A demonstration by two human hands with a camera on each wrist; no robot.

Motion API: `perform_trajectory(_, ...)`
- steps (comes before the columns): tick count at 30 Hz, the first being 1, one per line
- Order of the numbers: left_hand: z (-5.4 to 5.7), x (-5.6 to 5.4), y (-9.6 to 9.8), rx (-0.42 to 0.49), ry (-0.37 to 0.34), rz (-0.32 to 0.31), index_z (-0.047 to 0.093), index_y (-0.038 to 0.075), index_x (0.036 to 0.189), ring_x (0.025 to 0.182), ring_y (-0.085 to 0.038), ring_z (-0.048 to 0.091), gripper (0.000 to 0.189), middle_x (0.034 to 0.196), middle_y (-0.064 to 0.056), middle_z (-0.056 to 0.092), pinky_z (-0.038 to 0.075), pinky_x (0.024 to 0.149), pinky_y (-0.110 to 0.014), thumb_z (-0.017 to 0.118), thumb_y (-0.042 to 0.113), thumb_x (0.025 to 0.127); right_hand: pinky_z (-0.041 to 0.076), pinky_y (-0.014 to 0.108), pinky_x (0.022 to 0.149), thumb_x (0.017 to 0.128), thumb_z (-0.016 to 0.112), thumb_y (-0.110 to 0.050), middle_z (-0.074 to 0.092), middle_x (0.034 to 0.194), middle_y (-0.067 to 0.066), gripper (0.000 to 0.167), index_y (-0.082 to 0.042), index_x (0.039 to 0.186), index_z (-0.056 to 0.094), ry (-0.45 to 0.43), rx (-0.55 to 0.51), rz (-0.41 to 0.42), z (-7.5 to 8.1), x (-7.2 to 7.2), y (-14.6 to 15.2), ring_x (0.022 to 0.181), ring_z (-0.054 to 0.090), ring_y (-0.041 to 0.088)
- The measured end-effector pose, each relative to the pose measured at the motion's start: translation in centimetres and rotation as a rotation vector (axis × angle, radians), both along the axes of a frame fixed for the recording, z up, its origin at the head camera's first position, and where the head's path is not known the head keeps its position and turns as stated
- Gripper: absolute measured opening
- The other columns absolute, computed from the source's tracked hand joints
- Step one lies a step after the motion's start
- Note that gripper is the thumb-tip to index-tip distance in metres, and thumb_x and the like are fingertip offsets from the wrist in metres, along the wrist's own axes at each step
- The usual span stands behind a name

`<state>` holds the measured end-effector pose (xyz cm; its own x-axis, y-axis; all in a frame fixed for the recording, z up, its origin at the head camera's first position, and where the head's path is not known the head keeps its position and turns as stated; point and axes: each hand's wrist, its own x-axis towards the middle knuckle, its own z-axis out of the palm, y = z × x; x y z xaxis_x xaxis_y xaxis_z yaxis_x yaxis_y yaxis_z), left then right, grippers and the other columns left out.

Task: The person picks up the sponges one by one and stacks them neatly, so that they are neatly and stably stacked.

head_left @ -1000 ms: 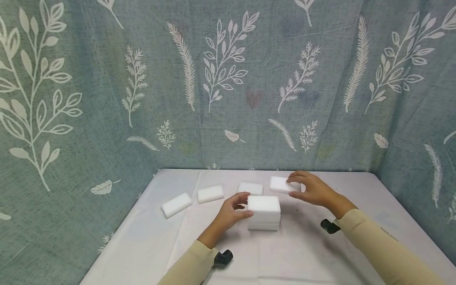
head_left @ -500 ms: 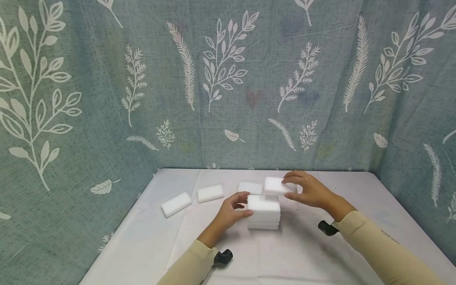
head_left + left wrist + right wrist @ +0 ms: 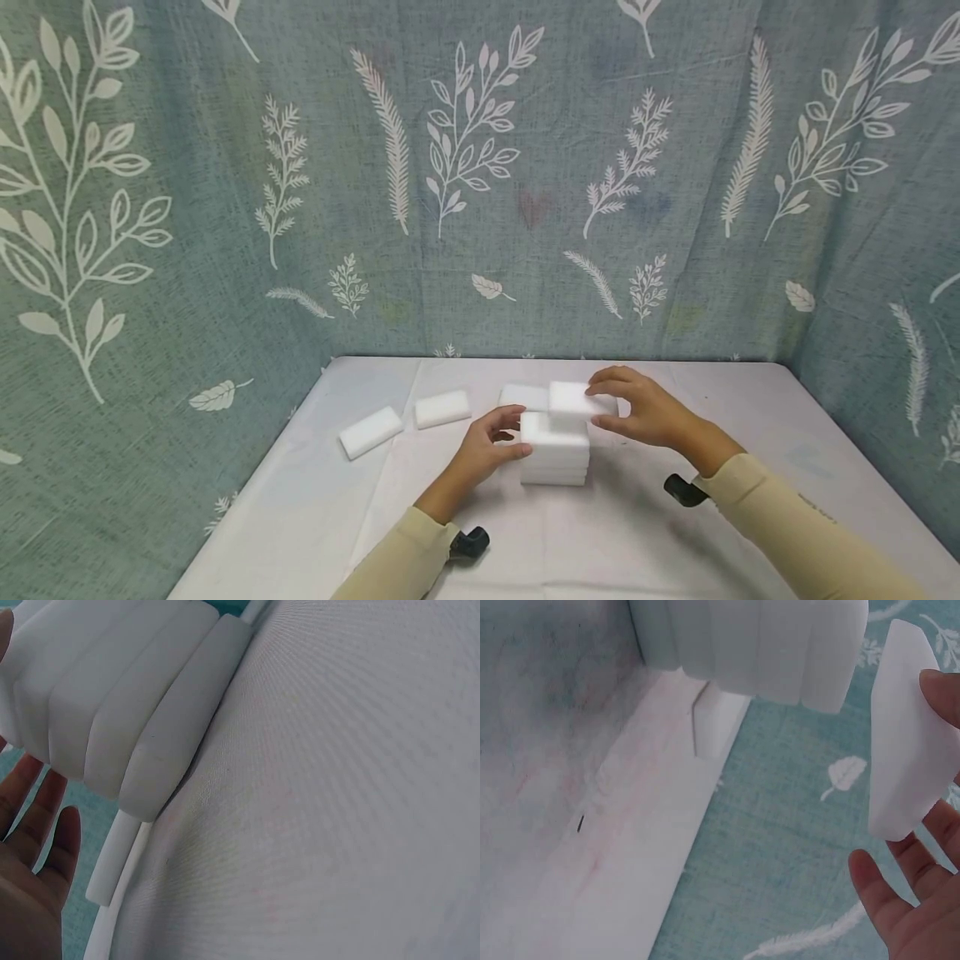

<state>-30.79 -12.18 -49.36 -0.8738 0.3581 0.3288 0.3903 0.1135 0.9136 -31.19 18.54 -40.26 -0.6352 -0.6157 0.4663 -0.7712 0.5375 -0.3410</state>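
A stack of white melamine sponges (image 3: 553,460) stands in the middle of the white table. My left hand (image 3: 482,454) grips its left end, thumb at the near corner and forefinger at the far one. In the left wrist view the other fingers (image 3: 51,817) spread loosely beside the stacked sponges (image 3: 142,697). My right hand (image 3: 654,410) pinches another white sponge (image 3: 567,400) between thumb and fingers. That sponge hangs above the stack, off to its right and back, overlapping it in the head view. The right wrist view shows a gap between the held sponge (image 3: 907,742) and the stack.
Behind the stack lies a loose sponge (image 3: 519,397), partly covered by the held one. Two more sponges rest at the back left, one straight (image 3: 442,409) and one slanted (image 3: 371,432). A leaf-patterned curtain (image 3: 480,183) encloses the table (image 3: 600,542) at back and sides.
My right hand has carried its sponge leftward and nearer, from right of the stack to over its back right part. The left hand and the stack have stayed in place.
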Motion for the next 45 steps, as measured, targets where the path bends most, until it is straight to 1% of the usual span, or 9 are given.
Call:
perform_trajectory(8, -0.1, -0.1, 0.0, 0.0, 0.009, -0.01, 0.053, 0.004, 0.136, 0.111, -0.021, 0.057, 0.066, 0.118, -0.003, 0.065, 0.045, 0.095, -0.046, 0.083, 0.021, 0.079, 0.049, 0.047, 0.09, 0.083, 0.079, -0.026, 0.059, 0.122, 0.002, 0.035, -0.015, 0.115, 0.069, 0.02, -0.005, 0.002, -0.2, 0.4, -0.7, 0.115, 0.054, 0.023)
perform_trajectory(18, -0.2, 0.0, 0.1, 0.014, 0.021, -0.008, 0.053, 0.002, 0.135, 0.111, -0.026, 0.057, 0.062, 0.119, -0.011, 0.064, 0.042, 0.095, -0.057, 0.081, 0.013, 0.081, 0.049, 0.045, 0.091, 0.083, 0.08, -0.025, 0.059, 0.121, 0.0, 0.034, -0.015, 0.113, 0.069, 0.031, -0.024, 0.039, -0.8, 0.5, -1.4, 0.115, 0.054, 0.021)
perform_trajectory(21, 0.3, 0.3, 0.2, 0.004, 0.014, 0.001, 0.054, 0.002, 0.134, 0.11, -0.025, 0.058, 0.061, 0.119, -0.011, 0.064, 0.042, 0.095, -0.057, 0.081, 0.013, 0.081, 0.048, 0.046, 0.091, 0.083, 0.079, -0.026, 0.059, 0.122, 0.001, 0.034, -0.015, 0.114, 0.069, 0.028, -0.028, 0.042, -0.9, 0.7, -1.6, 0.115, 0.053, 0.022)
perform_trajectory(24, 1.4, 1.1, 0.2, 0.005, 0.007, -0.003, 0.055, 0.001, 0.133, 0.11, -0.026, 0.057, 0.06, 0.118, -0.012, 0.064, 0.042, 0.096, -0.057, 0.081, 0.013, 0.081, 0.048, 0.046, 0.091, 0.083, 0.079, -0.026, 0.059, 0.122, 0.001, 0.035, -0.016, 0.114, 0.069, 0.017, -0.033, 0.042, -0.9, 0.8, -1.8, 0.116, 0.053, 0.022)
perform_trajectory(28, 2.5, 1.9, 0.2, 0.007, 0.004, -0.019, 0.053, -0.001, 0.135, 0.111, -0.029, 0.057, 0.062, 0.119, -0.015, 0.063, 0.041, 0.096, -0.059, 0.081, 0.015, 0.082, 0.048, 0.046, 0.092, 0.084, 0.078, -0.028, 0.058, 0.123, 0.0, 0.034, -0.017, 0.115, 0.069, -0.005, -0.028, 0.028, -0.9, 1.0, -2.1, 0.117, 0.053, 0.022)
perform_trajectory(34, 3.0, 2.0, 0.0, -0.026, -0.002, -0.029, 0.051, -0.001, 0.136, 0.113, -0.029, 0.056, 0.062, 0.121, -0.016, 0.062, 0.041, 0.097, -0.058, 0.079, 0.014, 0.083, 0.048, 0.046, 0.092, 0.084, 0.078, -0.027, 0.058, 0.124, -0.001, 0.034, -0.018, 0.115, 0.069, -0.01, -0.019, 0.031, -1.0, 1.1, -2.6, 0.117, 0.052, 0.022)
perform_trajectory(38, 2.8, 1.8, 0.1, -0.022, 0.013, -0.028, 0.053, 0.001, 0.135, 0.112, -0.029, 0.057, 0.059, 0.12, -0.016, 0.063, 0.041, 0.096, -0.059, 0.079, 0.014, 0.083, 0.048, 0.045, 0.092, 0.083, 0.079, -0.025, 0.057, 0.124, -0.002, 0.035, -0.018, 0.115, 0.069, -0.009, -0.02, 0.045, -0.9, 1.1, -2.9, 0.117, 0.052, 0.02)
perform_trajectory(42, 1.3, 0.9, 0.2, -0.009, 0.019, -0.011, 0.055, 0.005, 0.134, 0.111, -0.027, 0.057, 0.058, 0.12, -0.012, 0.064, 0.042, 0.095, -0.057, 0.079, 0.015, 0.083, 0.048, 0.045, 0.092, 0.083, 0.079, -0.026, 0.057, 0.125, -0.001, 0.034, -0.017, 0.115, 0.069, -0.008, -0.019, 0.052, -0.9, 1.2, -3.0, 0.118, 0.052, 0.021)
perform_trajectory(45, 0.2, 0.1, 0.2, -0.016, 0.014, 0.003, 0.056, 0.01, 0.134, 0.112, -0.023, 0.057, 0.058, 0.12, -0.007, 0.064, 0.044, 0.096, -0.052, 0.08, 0.016, 0.082, 0.048, 0.045, 0.092, 0.084, 0.078, -0.025, 0.057, 0.125, -0.001, 0.034, -0.017, 0.115, 0.069, -0.012, -0.021, 0.06, -1.1, 1.2, -3.1, 0.118, 0.052, 0.021)
